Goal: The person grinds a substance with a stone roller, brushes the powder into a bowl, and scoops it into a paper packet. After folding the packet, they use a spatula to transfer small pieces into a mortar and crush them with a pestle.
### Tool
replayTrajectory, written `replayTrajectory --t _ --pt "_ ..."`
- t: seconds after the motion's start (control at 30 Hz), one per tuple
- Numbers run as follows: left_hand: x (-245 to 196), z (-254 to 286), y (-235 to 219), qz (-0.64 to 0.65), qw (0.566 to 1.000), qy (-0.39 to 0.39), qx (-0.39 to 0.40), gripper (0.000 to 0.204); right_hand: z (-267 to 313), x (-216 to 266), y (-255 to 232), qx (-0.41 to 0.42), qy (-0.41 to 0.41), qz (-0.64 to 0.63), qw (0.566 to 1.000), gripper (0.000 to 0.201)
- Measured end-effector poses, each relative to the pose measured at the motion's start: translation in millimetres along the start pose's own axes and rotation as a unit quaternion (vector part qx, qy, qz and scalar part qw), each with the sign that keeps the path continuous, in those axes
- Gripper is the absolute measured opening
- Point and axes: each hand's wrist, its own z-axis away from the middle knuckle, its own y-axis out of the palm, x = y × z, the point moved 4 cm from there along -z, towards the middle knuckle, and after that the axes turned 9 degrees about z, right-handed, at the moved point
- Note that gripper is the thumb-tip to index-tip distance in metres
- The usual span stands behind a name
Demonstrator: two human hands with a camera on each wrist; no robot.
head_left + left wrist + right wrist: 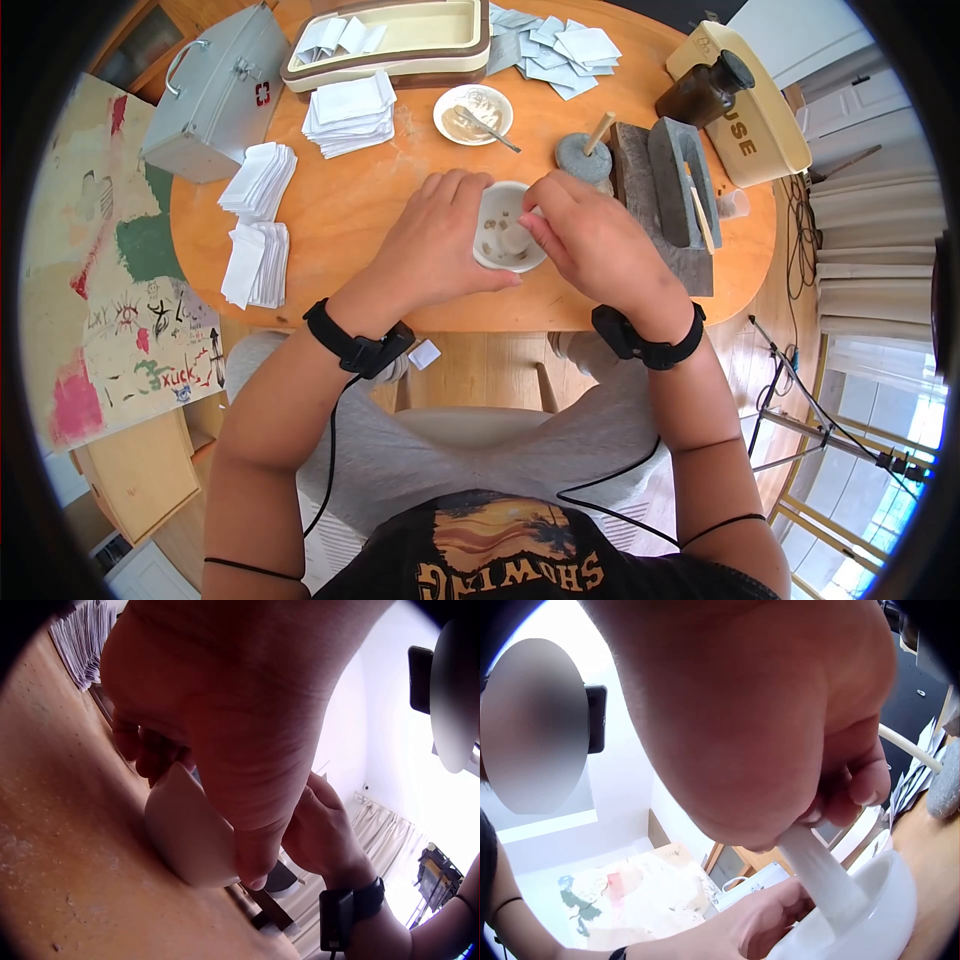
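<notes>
My left hand grips a white mortar near the table's front edge, thumb on the near side and fingers round the far side. Several small brown pieces lie inside it. With my right hand I hold a white pestle, its rounded end down in the mortar. The right fingers curl round the top of the pestle and hide it. Seen from the left wrist, the mortar leans, its wall close over the wooden table.
Beyond the mortar stands a white bowl of pale powder with a spoon. To the right are a round stone with a wooden handle, a stone trough and a brown jar. White paper stacks and a metal case sit left.
</notes>
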Motion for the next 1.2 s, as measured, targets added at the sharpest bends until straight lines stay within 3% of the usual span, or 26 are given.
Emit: replayTrajectory --t 0.03,0.17,0.27,0.37,0.43,0.57,0.63,0.77,0.87,0.97,1.07,1.17,1.2 --pt "-0.3 1.3 0.2 0.003 1.0 0.006 -0.005 0.097 0.5 -0.2 -0.5 -0.011 0.005 0.047 0.999 0.019" --pt "-1.5 -0.3 0.1 0.0 1.0 -0.007 0.007 0.097 0.0 2.0 3.6 -0.031 -0.033 0.025 0.999 0.019" --pt "-0.9 -0.1 0.0 0.0 1.0 -0.004 0.003 0.097 0.6 -0.4 2.5 0.015 0.0 -0.042 0.999 0.02" --pt "-2.3 -0.4 -0.3 -0.002 1.0 -0.009 0.009 0.097 -0.4 0.2 1.7 -0.029 0.005 0.062 0.998 0.02" --pt "-2.9 -0.4 -0.6 -0.009 1.0 -0.013 0.008 0.099 -0.2 5.0 4.0 -0.034 -0.04 0.013 0.999 0.02" --pt "-2.1 -0.5 -0.4 -0.004 1.0 -0.015 0.015 0.1 1.9 -1.7 0.9 0.002 0.008 0.017 1.0 0.02" --pt "-2.1 -0.1 -0.1 -0.005 1.0 -0.018 0.012 0.1 0.6 -0.8 -0.1 -0.044 0.005 0.08 0.996 0.02" --pt "-3.0 -0.2 -1.0 -0.004 1.0 -0.017 0.013 0.1 1.2 3.2 1.1 -0.041 -0.03 0.016 0.999 0.021" --pt "-1.8 -0.4 -0.1 -0.002 1.0 -0.018 0.016 0.101 1.7 -3.3 1.4 0.005 0.022 0.019 1.0 0.02" --pt "-2.4 -0.3 -0.2 -0.001 1.0 -0.011 0.014 0.101 0.7 -0.5 2.5 -0.056 0.018 0.071 0.996 0.02" --pt "-3.0 -0.5 -0.9 -0.003 1.0 -0.01 0.006 0.101 1.3 2.8 2.9 -0.042 -0.024 -0.013 0.999 0.02" --pt "-1.7 0.2 -0.1 0.004 1.0 -0.018 0.01 0.101 2.0 0.2 3.1 -0.004 0.003 -0.039 0.999 0.023" --pt "-1.3 0.3 0.2 0.007 1.0 0.001 -0.004 0.097 0.7 0.3 4.5 0.022 0.033 -0.104 0.994 0.025"
